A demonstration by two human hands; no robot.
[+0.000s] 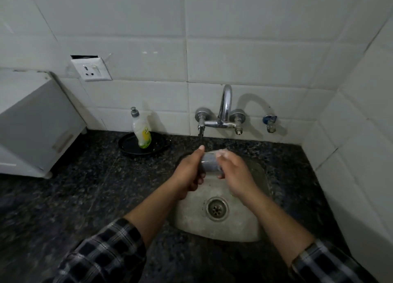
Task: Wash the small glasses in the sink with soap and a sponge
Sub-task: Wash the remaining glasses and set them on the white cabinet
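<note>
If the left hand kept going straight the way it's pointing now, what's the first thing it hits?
Most likely the faucet's left tap handle. The left hand, gripping the glass, points up and away toward the wall, its thumb tip just below that handle. Depth is unclear; it might reach the tiled wall instead.

Speckled counter (63, 197): black plate (129, 144), cabinet (36, 125).

Both hands (212, 172) hide most of the blurred glass (210, 164).

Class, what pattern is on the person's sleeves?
Dark plaid check with pale lines on the sleeves, seen in the head view.
</note>
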